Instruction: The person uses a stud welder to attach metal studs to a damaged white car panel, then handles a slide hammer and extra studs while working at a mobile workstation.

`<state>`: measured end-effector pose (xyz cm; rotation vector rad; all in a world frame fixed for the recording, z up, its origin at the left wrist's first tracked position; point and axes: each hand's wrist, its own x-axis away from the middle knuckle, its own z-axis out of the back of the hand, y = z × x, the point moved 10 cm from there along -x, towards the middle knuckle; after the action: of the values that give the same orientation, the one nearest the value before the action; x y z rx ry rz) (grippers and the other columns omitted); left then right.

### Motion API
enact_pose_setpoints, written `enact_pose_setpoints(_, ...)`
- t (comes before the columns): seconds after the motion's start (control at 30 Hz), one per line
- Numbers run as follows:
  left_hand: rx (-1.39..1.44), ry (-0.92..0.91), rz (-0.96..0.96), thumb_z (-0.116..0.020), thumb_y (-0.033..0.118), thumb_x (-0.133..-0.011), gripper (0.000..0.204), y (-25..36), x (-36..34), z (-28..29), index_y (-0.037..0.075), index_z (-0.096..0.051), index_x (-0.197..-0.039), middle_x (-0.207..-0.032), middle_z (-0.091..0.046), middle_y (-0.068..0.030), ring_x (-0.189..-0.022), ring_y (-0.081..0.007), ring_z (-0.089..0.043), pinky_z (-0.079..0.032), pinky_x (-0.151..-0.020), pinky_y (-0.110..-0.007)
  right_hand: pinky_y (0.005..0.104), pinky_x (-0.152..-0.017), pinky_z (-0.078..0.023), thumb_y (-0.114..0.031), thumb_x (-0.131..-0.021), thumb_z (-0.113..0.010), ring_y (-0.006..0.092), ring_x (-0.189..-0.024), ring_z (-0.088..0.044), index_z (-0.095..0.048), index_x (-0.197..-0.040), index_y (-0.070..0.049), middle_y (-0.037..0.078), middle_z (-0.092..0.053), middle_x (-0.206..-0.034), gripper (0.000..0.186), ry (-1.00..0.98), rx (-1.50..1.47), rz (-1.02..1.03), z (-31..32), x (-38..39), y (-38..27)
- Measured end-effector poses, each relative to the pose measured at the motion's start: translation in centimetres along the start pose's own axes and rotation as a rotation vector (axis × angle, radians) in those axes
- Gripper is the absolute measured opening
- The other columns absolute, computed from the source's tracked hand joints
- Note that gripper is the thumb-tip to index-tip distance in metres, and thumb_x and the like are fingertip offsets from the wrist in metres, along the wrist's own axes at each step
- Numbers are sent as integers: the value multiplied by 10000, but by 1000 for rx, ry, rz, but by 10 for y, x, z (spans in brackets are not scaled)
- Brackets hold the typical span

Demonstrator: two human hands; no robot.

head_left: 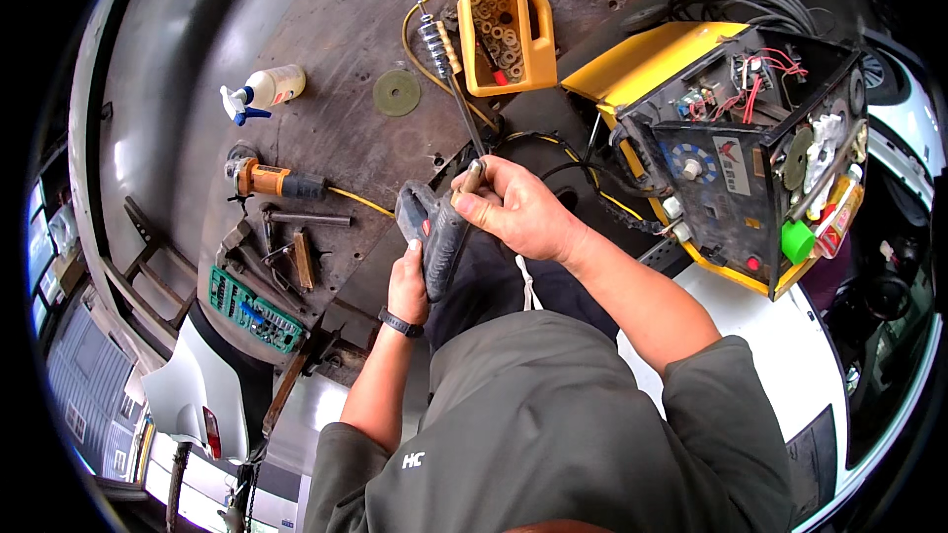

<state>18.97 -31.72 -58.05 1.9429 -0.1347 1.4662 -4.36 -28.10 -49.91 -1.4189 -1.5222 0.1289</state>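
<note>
My left hand is closed on a dark grey ribbed object with a small red mark, held upright at my waist. My right hand pinches a small metal piece at that object's upper right part. Just beyond my fingers, a long metal rod runs up toward a silver sliding-weight tool on the steel table; whether the rod joins the piece in my fingers I cannot tell.
A spray bottle, green disc, yellow jug of washers, angle grinder, hammers and green socket set surround me. An open yellow-black machine stands right, with cables. Vehicle panels are at both sides.
</note>
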Motion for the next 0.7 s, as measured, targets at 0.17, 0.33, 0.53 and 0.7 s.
enact_pose_setpoints(0.17, -253, 56, -73, -419, 424, -1083, 535, 25, 11, -12, -43, -667, -1166, -992, -722, -71, -852, -145, -657, -514, -796, -295, 251, -867, -490, -215, -993, -688, 54, -947, -561, -583, -1155, -12, -2, -613, -1031, 280, 33, 20, -53, 6, 0, 7)
enact_pose_setpoints(0.33, 166, 91, 25, -474, 409, -1057, 480, 0, -6, 18, 0, -635, -1250, -1090, -723, -84, -904, -176, -697, -537, -820, -300, 271, -823, -520, -270, -977, -711, 72, -918, -605, -636, -1238, -29, 8, -694, -1078, 363, -177, 132, -225, 28, -48, 11)
enact_pose_setpoints(0.53, 248, 171, -10, -430, 478, -1055, 545, 12, -13, 38, 16, -625, -1266, -1095, -728, -86, -910, -187, -708, -563, -787, -310, 452, -1011, -497, -101, -860, -645, 372, -1156, -591, -659, -1140, -27, 181, -634, -1179, 290, 419, 1628, 246, 139, -135, -57)
enact_pose_setpoints(0.7, 240, 181, -12, -397, 407, -1083, 543, 10, -11, 47, -50, -650, -1235, -1061, -723, -85, -913, -152, -671, -514, -839, -307, 394, -943, -399, -176, -921, -571, 235, -1189, -527, -719, -1138, -94, 46, -662, -1186, 275, 277, 2302, 62, 135, -192, -54)
